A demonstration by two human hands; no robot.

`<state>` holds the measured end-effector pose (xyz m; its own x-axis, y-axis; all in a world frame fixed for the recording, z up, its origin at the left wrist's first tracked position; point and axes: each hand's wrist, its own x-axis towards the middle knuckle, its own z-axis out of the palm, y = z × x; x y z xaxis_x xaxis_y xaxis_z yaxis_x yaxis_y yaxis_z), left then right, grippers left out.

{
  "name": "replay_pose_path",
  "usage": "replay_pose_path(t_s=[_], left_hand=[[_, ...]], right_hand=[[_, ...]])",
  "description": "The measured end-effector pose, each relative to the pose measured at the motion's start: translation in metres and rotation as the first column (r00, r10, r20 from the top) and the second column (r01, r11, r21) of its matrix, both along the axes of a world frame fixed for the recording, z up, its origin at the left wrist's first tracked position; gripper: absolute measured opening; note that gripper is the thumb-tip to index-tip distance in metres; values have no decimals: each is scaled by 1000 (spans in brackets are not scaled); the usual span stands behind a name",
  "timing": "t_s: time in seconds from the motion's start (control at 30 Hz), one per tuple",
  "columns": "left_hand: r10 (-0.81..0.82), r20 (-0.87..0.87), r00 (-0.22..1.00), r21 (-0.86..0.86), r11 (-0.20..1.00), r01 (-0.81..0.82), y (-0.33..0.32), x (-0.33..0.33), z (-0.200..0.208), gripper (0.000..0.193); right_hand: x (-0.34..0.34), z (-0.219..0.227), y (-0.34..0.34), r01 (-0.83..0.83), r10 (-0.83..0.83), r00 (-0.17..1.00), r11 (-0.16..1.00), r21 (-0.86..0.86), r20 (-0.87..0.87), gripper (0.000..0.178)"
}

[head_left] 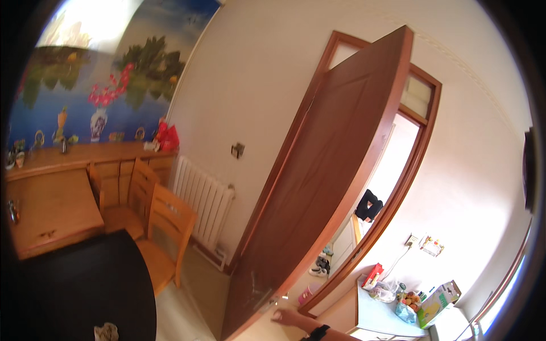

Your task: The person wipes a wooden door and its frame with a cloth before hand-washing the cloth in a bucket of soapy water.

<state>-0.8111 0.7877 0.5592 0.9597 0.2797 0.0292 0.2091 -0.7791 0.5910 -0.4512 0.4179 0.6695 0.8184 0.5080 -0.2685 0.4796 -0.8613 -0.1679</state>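
Observation:
A brown wooden door [324, 165] stands ajar in its frame, tilted in this view. My right hand [289, 317] comes in from the lower edge, a black band [316, 333] on its wrist. It is beside the lower part of the door's edge, just below the small metal door handle [284, 296]. Its fingers stretch toward the door, and I see nothing held in them. Whether the fingertips touch the door is hard to make out. My left hand is out of view.
A black table [74, 284] bears a crumpled pale thing [106, 332]. Wooden chairs [170, 213] stand by a white radiator [202, 187]. At right, a counter [378, 310] carries bags and a box [438, 304]. Shoes [319, 267] lie beyond the doorway.

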Motion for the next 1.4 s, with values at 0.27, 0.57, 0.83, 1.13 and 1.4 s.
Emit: replay_pose_path(t_s=[0.27, 0.57, 0.83, 1.13, 1.4], left_hand=[[-104, 119, 987, 130, 988, 88, 1, 9, -20, 18], [-89, 297, 951, 222, 975, 22, -26, -43, -5, 20], [239, -474, 847, -71, 949, -307, -45, -24, 18, 29], [518, -392, 760, 64, 840, -539, -102, -105, 31, 18], [575, -581, 576, 61, 737, -674, -178, -176, 77, 31]], right_hand=[[-30, 10, 34, -305, 297, 938, 952, -19, -179, 62], [-75, 110, 98, -423, 565, 820, 710, 562, -97, 78], [-93, 188, 106, 322, 704, 113, 641, 696, -701, 74], [-152, 300, 99, -574, 551, 681, -8, 819, 483, 61], [-169, 345, 53, -597, 491, 477, -427, 679, 729, 62]])
